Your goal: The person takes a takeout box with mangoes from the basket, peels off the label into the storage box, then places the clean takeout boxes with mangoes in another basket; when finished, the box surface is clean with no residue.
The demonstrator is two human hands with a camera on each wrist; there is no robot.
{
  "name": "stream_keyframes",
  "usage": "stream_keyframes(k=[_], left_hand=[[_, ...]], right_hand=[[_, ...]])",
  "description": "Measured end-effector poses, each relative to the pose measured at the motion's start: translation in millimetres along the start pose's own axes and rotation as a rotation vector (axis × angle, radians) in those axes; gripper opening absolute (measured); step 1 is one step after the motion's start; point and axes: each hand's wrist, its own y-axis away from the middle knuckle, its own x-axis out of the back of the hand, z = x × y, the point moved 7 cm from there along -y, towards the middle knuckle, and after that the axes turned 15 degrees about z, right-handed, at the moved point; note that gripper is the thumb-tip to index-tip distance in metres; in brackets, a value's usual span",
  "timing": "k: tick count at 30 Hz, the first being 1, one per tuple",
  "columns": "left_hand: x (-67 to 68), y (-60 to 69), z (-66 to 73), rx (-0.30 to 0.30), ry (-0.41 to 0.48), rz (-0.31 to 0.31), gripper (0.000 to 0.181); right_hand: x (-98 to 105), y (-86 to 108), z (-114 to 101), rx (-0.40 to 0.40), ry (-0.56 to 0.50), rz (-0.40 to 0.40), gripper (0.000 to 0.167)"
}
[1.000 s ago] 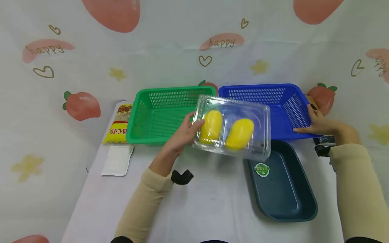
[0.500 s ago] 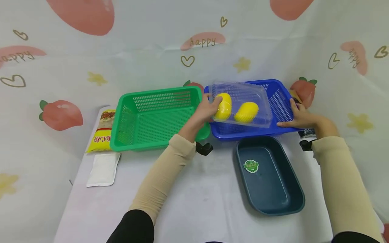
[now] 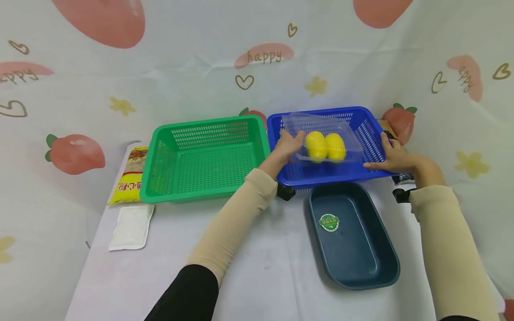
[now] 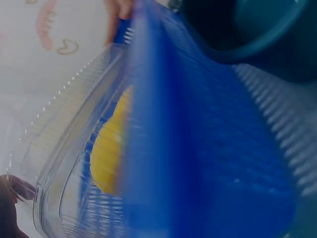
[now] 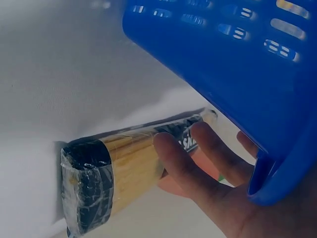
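Observation:
A clear plastic box [image 3: 349, 133] with two yellow mango-like fruits [image 3: 324, 146] sits tilted inside the blue basket [image 3: 329, 178]. My left hand [image 3: 286, 145] holds its left edge, thumb on the near side; in the left wrist view the basket wall hides part of the box [image 4: 49, 163]. At the basket's right front corner, my right hand [image 3: 397, 159] grips the rim, thumb inside and fingers outside. The right wrist view has those fingers [image 5: 188, 168] spread loosely behind the blue rim, in front of a wrapped packet [image 5: 138, 161].
Left of the blue basket stands a green basket [image 3: 209, 196]. A dark teal bin [image 3: 353, 236] sits in front, close under the blue basket's edge. Farther left lie a yellow food bag [image 3: 130, 178] and a white packet [image 3: 131, 227]. A printed cloth hangs behind.
My left hand has carried the plastic box right and down into the blue basket. The fruits have slid together inside it. My right hand keeps its hold on the basket corner.

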Motion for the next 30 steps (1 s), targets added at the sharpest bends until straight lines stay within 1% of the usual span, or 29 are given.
stream_keyframes(k=[3,5,13,15,17,18,19,20,22,24,26,27,29,30], left_hand=[[-9.8,-0.6,-11.0,0.039,0.024,-0.004,0.082],[-12.7,-0.3,-16.2,0.047,0.010,0.015,0.082],[-8.5,1.9,-21.4,0.018,-0.131,0.163,0.080],[-8.8,1.9,-21.7,0.011,-0.142,0.161,0.079],[-8.3,3.3,-19.7,-0.018,-0.147,0.161,0.078],[-5.4,4.1,-18.7,-0.038,-0.153,0.169,0.077],[-2.5,5.4,-17.0,-0.065,-0.149,0.173,0.074],[-0.8,7.6,-13.1,-0.105,-0.143,0.175,0.070],[6.6,14.1,-3.4,-0.203,-0.115,0.198,0.061],[20.0,21.9,6.8,-0.319,-0.076,0.233,0.051],[39.1,31.0,14.7,-0.429,-0.028,0.278,0.043],[50.2,35.5,17.1,-0.482,-0.024,0.308,0.041],[73.7,42.6,17.9,-0.577,-0.043,0.384,0.036],[85.0,45.4,16.4,-0.615,-0.058,0.416,0.035]], right_hand=[[-3.4,3.3,0.9,0.006,0.004,0.001,0.127],[-5.6,5.0,0.2,0.016,0.000,0.000,0.126],[-7.6,7.6,-4.8,0.005,-0.043,-0.004,0.123],[-7.6,8.2,-5.2,0.002,-0.053,-0.006,0.122],[-7.2,9.1,-5.4,0.002,-0.062,-0.006,0.120],[-7.3,7.5,-7.1,0.008,-0.064,-0.009,0.120],[-7.4,5.9,-8.6,0.013,-0.064,-0.012,0.120],[-6.8,6.9,-7.5,0.009,-0.064,-0.015,0.119],[-4.7,8.6,-5.4,0.006,-0.061,-0.015,0.118],[-2.1,9.7,-2.6,0.002,-0.060,-0.017,0.116],[0.7,10.0,1.6,-0.003,-0.063,-0.018,0.114],[2.6,10.2,3.7,-0.005,-0.068,-0.015,0.112],[5.9,11.2,8.7,-0.016,-0.075,-0.014,0.109],[7.5,12.2,11.1,-0.025,-0.077,-0.013,0.109]])
